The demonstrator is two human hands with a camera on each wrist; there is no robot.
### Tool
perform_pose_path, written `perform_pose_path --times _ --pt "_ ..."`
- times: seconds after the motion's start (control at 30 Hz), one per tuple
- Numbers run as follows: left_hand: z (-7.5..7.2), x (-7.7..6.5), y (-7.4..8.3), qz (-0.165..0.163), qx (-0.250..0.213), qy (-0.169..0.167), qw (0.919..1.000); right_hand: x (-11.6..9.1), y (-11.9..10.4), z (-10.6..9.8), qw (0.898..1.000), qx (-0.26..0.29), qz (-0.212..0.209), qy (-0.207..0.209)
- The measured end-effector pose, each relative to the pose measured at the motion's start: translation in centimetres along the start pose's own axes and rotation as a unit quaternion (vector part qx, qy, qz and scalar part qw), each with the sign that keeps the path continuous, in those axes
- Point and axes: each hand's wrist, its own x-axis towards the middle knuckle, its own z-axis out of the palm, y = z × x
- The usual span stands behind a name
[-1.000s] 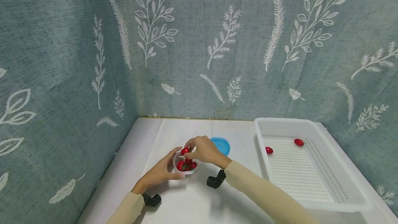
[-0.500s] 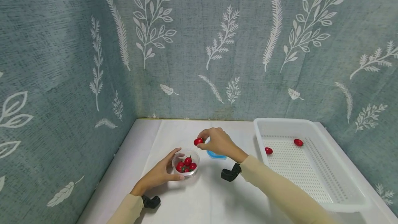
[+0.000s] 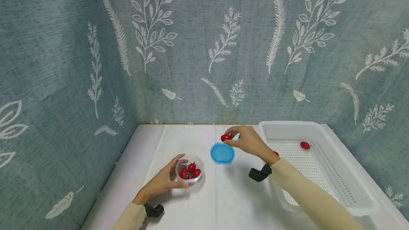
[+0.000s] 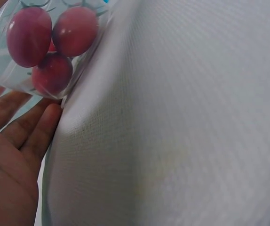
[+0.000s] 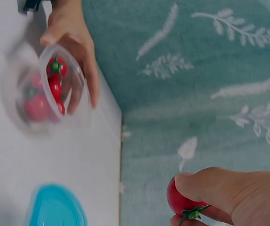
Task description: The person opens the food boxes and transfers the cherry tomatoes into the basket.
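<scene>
A cherry tomato (image 3: 225, 137) with a green stem is pinched between thumb and fingers of my right hand (image 3: 250, 141), held above the far edge of a blue lid (image 3: 222, 153). The right wrist view shows the same red tomato (image 5: 177, 197) close up. My left hand (image 3: 161, 180) holds a small clear plastic container (image 3: 200, 164) on the white table, thumb at the near side and fingers round the far side. Several cherry tomatoes (image 3: 191, 167) lie inside it. From the left wrist, the fingers (image 4: 45, 125) show against the container's wall.
A white perforated basket (image 3: 345, 187) stands at the right, with one tomato (image 3: 305, 145) on its floor and another (image 3: 276, 153) partly hidden behind my right wrist. Leaf-patterned fabric walls (image 3: 191, 45) close off the back and left of the table.
My right hand has lifted a tomato out of the container and carried it right, toward the basket, past the blue lid. The left hand has stayed at the container.
</scene>
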Motion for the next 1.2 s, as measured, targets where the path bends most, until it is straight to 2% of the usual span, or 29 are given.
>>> perform_pose_path --times 0.4,0.87,1.2 --pt "0.2 0.0 0.2 -0.009 -0.002 0.005 0.9999 -2.2 3.8 -3.9 0.998 -0.038 0.033 0.023" --pt "0.0 0.0 -0.1 -0.007 -0.008 -0.002 0.9999 -5.4 7.6 -7.6 0.994 -0.047 0.087 0.043" --pt "0.0 -0.1 -0.1 0.0 -0.009 -0.004 1.0 -8.1 10.6 -8.6 0.987 -0.065 0.139 0.052"
